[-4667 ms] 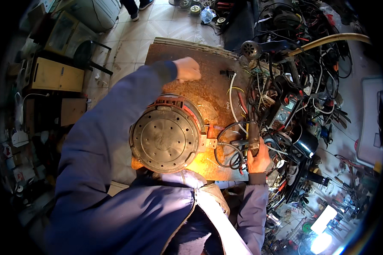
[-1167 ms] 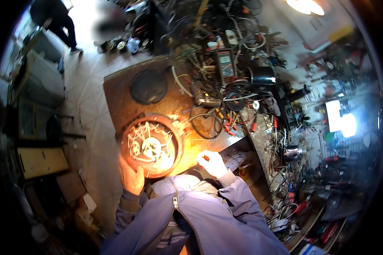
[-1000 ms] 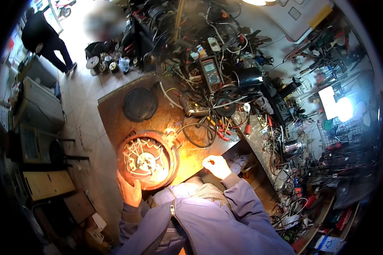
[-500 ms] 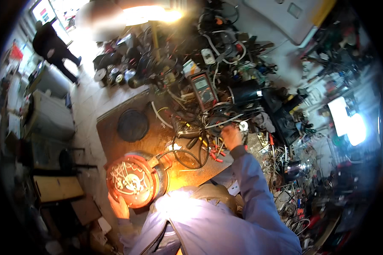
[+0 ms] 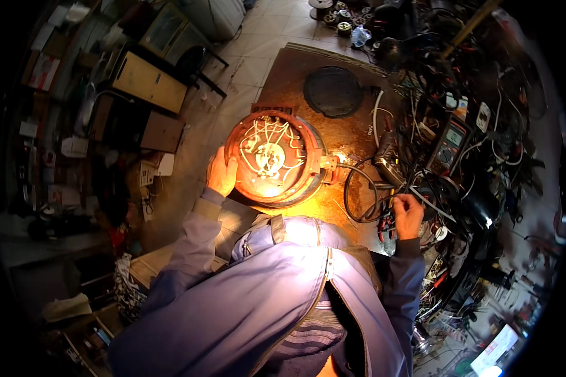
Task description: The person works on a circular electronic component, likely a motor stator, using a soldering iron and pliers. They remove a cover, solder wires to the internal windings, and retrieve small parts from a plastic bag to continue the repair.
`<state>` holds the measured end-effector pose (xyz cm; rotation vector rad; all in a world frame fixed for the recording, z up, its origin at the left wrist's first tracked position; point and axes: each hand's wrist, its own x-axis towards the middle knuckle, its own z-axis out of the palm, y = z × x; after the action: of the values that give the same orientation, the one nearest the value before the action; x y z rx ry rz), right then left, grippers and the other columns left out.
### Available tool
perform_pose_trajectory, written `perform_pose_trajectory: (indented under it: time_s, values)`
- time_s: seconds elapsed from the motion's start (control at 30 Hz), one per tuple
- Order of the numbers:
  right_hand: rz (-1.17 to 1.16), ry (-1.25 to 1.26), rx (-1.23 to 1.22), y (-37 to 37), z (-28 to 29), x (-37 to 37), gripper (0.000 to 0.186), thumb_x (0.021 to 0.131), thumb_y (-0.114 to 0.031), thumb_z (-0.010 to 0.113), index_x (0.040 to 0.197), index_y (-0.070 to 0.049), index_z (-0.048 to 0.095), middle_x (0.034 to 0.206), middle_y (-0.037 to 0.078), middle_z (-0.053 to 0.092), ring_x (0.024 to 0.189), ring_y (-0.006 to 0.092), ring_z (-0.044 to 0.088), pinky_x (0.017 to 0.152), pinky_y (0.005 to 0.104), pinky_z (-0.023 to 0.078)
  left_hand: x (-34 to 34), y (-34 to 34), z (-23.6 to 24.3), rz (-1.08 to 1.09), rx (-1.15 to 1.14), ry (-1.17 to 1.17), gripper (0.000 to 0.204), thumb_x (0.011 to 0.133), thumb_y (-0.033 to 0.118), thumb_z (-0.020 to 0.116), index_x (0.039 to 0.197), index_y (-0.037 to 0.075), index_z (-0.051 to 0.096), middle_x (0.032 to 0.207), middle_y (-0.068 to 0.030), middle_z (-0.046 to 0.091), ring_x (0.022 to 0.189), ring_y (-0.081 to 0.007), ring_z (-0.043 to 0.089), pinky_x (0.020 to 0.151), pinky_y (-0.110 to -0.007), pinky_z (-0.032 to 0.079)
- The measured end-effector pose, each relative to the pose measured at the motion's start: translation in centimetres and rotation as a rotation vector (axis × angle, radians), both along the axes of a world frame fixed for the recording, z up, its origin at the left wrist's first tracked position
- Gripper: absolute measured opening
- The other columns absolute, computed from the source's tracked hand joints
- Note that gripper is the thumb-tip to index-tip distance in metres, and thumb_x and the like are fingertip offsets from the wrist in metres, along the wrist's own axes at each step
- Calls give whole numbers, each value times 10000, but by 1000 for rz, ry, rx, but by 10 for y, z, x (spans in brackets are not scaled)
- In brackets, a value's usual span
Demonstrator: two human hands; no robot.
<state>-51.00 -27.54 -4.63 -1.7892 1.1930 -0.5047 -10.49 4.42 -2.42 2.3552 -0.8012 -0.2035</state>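
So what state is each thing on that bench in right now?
Round appliance: flipped open side up, white wiring exposed, lit by warm light.
Left hand: steadying the appliance's rim.
Right hand: closed among black cables.
Dark round lid: lying flat, apart.
Multimeter: lying among wires.

A brown workbench [image 5: 295, 81] is seen, with a round red appliance [image 5: 273, 157] beside the left fingers [image 5: 222, 169], a dark disc [image 5: 333, 91] beyond, and tangled wires [image 5: 434, 151] past the right fingertips [image 5: 402, 200].

A multimeter [image 5: 448, 146] with a small grey screen lies among cables at the surface's right edge. A bright rectangular screen [image 5: 493, 358] glows beyond the near right corner.
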Motion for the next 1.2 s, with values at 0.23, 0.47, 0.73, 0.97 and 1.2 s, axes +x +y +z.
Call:
perform_pose_trajectory:
  time_s: [0.23, 0.47, 0.73, 0.97, 1.2]
  values:
    - [175, 70, -206, 50, 67, 63, 122, 956, -46, 681, 1039, 39, 708, 836, 150, 688, 709, 246, 660, 673, 370, 533, -7, -3, -4, -10, -42, 14, 378, 978, 250, 556, 1268, 7, 582, 1155, -272, 669, 1096, -496, 589, 987, -564, 448]
    - [314, 63, -515, 104, 100, 125, 193, 937, 10, 701, 1129, 26, 704, 937, 152, 713, 790, 241, 701, 762, 336, 579, -6, -3, -5, -35, -126, 13, 440, 981, 250, 571, 1343, -1, 567, 1191, -256, 652, 1122, -469, 583, 997, -526, 461]
    - [517, 682, -533, 177, 114, 217, 555, 980, -275, 715, 1491, -108, 576, 729, 136, 661, 552, 316, 668, 502, 418, 535, 10, 1, 8, -176, -169, 65, 540, 904, 186, 688, 1371, -21, 512, 1241, -260, 608, 1148, -460, 576, 1006, -520, 469]
    - [447, 696, -622, 181, 104, 222, 514, 985, -292, 702, 1461, -126, 603, 711, 135, 659, 537, 311, 664, 484, 410, 529, 23, 4, 9, -264, -139, 116, 657, 869, 227, 733, 1394, -48, 450, 1293, -288, 564, 1198, -478, 546, 1034, -532, 460]
    - [466, 929, -580, 181, 107, 238, 564, 1009, -377, 644, 1518, -157, 541, 685, 141, 652, 531, 315, 672, 495, 437, 540, 30, 5, 9, -316, -155, 128, 713, 856, 277, 759, 1403, -44, 432, 1315, -284, 545, 1209, -485, 534, 1040, -542, 454]
